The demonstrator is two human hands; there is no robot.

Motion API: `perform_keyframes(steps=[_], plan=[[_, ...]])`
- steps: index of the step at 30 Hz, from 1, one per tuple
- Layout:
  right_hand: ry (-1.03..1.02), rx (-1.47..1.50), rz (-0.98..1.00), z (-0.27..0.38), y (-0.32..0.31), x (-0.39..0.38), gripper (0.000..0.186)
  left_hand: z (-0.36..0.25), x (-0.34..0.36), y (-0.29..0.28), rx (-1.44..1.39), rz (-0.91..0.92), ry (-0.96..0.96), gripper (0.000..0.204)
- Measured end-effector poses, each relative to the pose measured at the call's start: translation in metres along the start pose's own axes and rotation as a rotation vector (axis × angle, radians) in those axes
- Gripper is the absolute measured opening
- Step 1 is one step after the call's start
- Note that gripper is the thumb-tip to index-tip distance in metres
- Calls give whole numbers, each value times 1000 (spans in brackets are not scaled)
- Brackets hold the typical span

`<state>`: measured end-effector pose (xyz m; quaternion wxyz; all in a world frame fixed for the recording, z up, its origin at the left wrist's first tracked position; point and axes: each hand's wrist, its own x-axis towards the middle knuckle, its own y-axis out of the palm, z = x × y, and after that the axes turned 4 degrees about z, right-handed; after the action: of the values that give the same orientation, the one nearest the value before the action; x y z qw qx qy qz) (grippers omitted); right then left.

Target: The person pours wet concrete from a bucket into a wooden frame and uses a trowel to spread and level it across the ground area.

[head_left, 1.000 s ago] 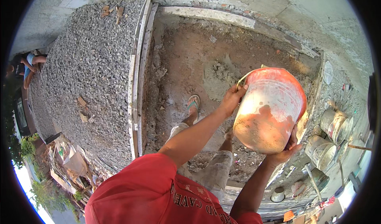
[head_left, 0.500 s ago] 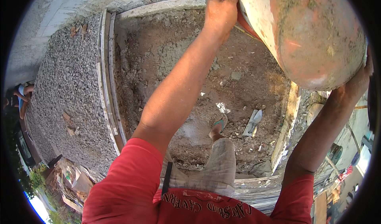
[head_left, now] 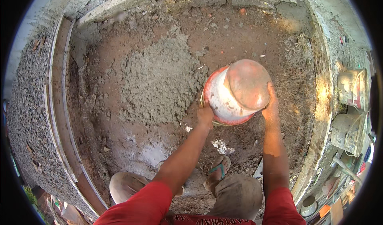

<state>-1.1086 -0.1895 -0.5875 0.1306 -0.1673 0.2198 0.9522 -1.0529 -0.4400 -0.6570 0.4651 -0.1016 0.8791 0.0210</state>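
A white bucket [head_left: 224, 98] with an orange-red rim and a mud-stained base is tipped over, its base turned up toward me and its mouth facing away to the left. My left hand [head_left: 205, 115] is closed at its rim, by the handle. With my right hand [head_left: 272, 103] I grip the edge of its base. Just left of the bucket, a patch of wet grey concrete [head_left: 155, 81] lies spread on the soil. What is inside the bucket is hidden. Part of a trowel [head_left: 258, 170] shows beside my right forearm.
Wooden boards [head_left: 60, 101] edge the dirt bed on the left, with gravel [head_left: 26, 117] beyond. Another board [head_left: 322, 101] borders the right side. Two dirty buckets [head_left: 352, 88] lie outside it. My sandalled foot [head_left: 218, 170] stands on the soil below the bucket.
The bucket has come down from high at the upper right to low over the soil, both hands on it. Wet concrete now lies in a thick patch on its left.
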Motion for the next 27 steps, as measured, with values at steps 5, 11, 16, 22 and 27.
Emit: perform_keyframes(steps=[5,11,16,22,27], plan=[[-364,-186,-124,157,61,-30,78,-138,-39,37,-199,386,415,49],[-743,-262,90,226,90,-35,78,-340,-125,-68,-343,439,1099,40],[-209,-1361,-199,-48,-113,-87,58,-332,-186,-239,326,-423,1151,48],[-105,-1246,226,-143,87,-104,57,-161,-234,-412,624,-635,714,38],[-113,-1231,505,-169,200,-126,56,49,-283,-475,1067,-1042,606,21]])
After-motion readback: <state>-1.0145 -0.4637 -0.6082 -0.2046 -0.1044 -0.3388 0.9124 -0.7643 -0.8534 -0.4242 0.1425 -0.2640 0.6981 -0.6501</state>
